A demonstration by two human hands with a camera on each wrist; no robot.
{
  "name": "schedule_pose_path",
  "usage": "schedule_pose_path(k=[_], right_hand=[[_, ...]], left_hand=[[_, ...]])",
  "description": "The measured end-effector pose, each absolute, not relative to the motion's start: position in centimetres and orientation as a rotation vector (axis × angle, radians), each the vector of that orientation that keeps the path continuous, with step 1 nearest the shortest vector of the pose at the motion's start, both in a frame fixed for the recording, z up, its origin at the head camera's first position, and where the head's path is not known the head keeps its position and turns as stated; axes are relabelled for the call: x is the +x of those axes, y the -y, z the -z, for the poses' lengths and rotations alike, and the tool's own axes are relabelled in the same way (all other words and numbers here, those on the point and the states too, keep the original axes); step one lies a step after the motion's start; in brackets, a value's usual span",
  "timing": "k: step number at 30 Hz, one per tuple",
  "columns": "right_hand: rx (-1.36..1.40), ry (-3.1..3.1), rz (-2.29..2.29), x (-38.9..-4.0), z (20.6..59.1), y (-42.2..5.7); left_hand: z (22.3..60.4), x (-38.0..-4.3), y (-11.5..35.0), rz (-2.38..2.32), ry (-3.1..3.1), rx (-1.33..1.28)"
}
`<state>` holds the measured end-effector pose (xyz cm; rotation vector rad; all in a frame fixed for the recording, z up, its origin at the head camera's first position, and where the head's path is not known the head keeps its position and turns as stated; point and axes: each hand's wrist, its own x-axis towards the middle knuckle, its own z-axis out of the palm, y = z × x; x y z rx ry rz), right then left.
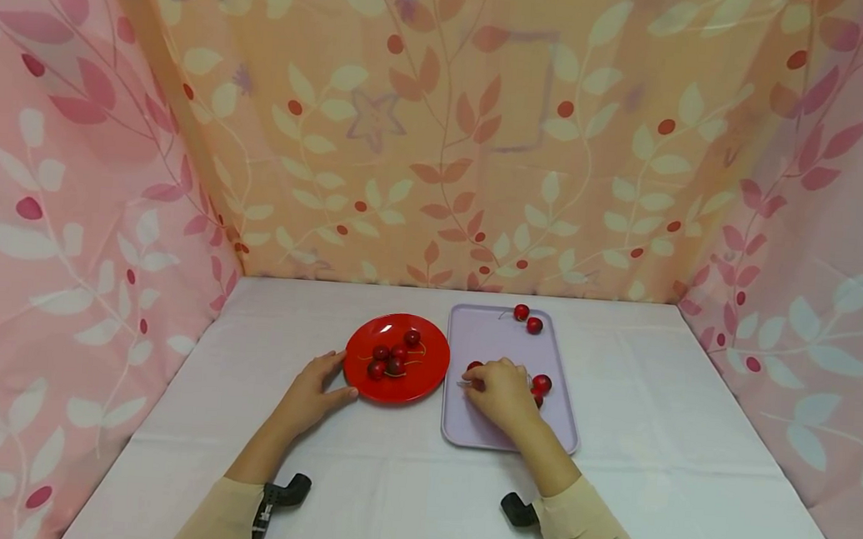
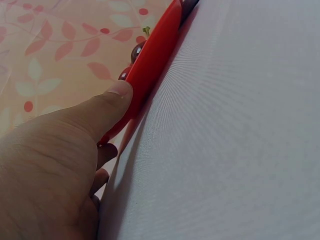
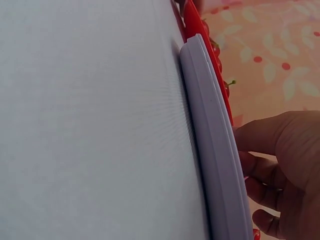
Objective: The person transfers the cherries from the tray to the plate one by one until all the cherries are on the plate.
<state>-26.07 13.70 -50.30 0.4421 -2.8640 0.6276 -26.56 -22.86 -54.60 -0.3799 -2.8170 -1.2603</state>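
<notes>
Several dark red cherries (image 1: 398, 351) with thin stems lie in a glossy red plate (image 1: 423, 386). My left hand (image 1: 310, 395) rests at the plate's left rim, thumb and fingers spread along it; in the left wrist view the thumb (image 2: 107, 107) touches the rim. Over the lilac tray (image 1: 475, 427), my right hand (image 1: 501, 395) has its fingers bent around a cherry (image 1: 478, 385), mostly covered by them. Another cherry (image 1: 475, 365) shows just behind the fingertips. The tray's wall (image 3: 212, 135) hides the fingertips in the right wrist view.
Two cherries (image 1: 528, 319) lie near the tray's far edge. To the right of my right hand are more cherries (image 1: 541, 384), partly hidden by it. Plate and tray stand side by side on a white tablecloth (image 1: 663, 403). Patterned curtains (image 1: 441, 136) enclose the back and sides.
</notes>
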Motion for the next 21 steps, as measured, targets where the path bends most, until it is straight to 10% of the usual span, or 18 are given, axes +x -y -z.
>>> schedule_pose_path(k=[21], right_hand=[[0.235,2.79,-0.832,-26.9,50.4,-15.5]], left_hand=[[54.2,-26.5,22.8,1.286,2.814,-0.388]])
